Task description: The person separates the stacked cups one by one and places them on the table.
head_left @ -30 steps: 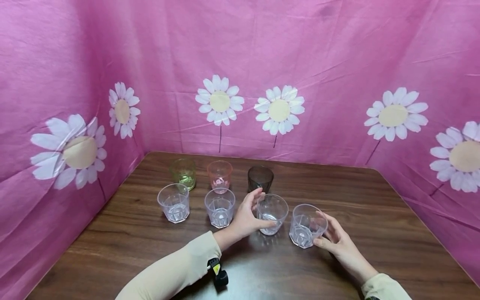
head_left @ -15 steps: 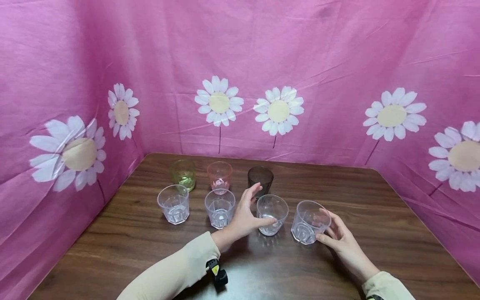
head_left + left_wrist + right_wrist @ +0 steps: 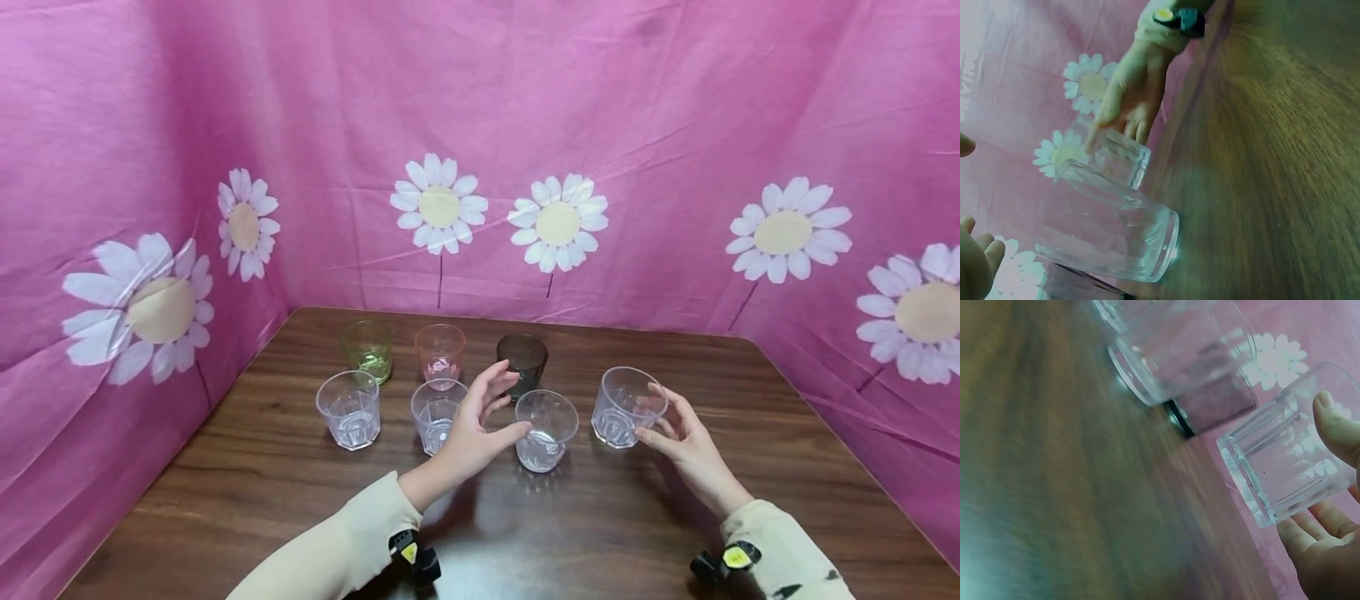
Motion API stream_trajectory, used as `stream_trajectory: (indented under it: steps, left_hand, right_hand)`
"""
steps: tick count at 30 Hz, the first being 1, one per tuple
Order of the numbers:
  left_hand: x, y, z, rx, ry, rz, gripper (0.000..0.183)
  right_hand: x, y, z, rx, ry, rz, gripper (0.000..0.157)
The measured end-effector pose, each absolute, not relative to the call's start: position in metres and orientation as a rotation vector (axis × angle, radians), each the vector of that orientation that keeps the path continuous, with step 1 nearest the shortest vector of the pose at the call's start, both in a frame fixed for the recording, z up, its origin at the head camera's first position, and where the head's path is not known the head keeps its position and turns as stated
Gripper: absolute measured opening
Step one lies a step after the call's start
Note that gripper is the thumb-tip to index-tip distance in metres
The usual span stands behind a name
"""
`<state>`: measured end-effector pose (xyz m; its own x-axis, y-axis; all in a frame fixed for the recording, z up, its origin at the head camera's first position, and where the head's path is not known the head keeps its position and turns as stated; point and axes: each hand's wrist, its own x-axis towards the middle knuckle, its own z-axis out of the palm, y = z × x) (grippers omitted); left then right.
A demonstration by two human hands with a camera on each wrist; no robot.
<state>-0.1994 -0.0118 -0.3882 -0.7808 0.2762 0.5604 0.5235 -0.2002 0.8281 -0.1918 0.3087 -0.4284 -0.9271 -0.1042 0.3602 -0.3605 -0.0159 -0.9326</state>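
Observation:
My right hand [image 3: 690,446] grips a clear tumbler [image 3: 617,408] by its right side, thumb in front. In the right wrist view that tumbler [image 3: 1285,459] is tilted and held off the table. My left hand [image 3: 472,429] has its fingers spread loosely to the left of another clear tumbler [image 3: 542,446], which stands upright on the table. The left wrist view shows a gap between this tumbler [image 3: 1110,231] and the left fingers. Behind the left hand, a dark grey tumbler [image 3: 532,358] is partly covered by its fingers.
Two more clear tumblers stand at the left, one at the row's end [image 3: 348,412] and one partly behind the left hand [image 3: 429,417]. Behind them are a green tumbler [image 3: 367,354] and a pink tumbler [image 3: 441,354]. Pink flowered cloth [image 3: 645,125] surrounds the wooden table [image 3: 247,483].
My right hand has carried its clear tumbler up and away toward the back of the table. The left hand has drawn leftward from the standing clear tumbler, which stays in place.

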Motion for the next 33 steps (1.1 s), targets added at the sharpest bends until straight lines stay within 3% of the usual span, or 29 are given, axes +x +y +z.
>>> stream_trajectory:
  steps: [19,22,30,33]
  left_hand:
    - [-0.195,-0.049,-0.373,-0.895,-1.789,-2.145,0.068]
    - [-0.195,-0.056,-0.376,-0.886,-1.771,-2.138,0.066]
    - [-0.202,-0.074,-0.373,-0.932,-1.646,-2.120,0.064]
    - [-0.204,-0.082,-0.370,-0.906,-1.705,-2.043,0.064]
  right_hand:
    - [-0.281,0.329,-0.429,0.005,-2.077,2.024,0.064]
    - [-0.287,0.330,-0.433,-0.044,-2.107,1.993,0.071]
    - [-0.289,0.332,-0.440,-0.014,-2.092,2.029,0.068]
    - [-0.288,0.333,-0.438,-0.010,-2.120,2.064,0.074]
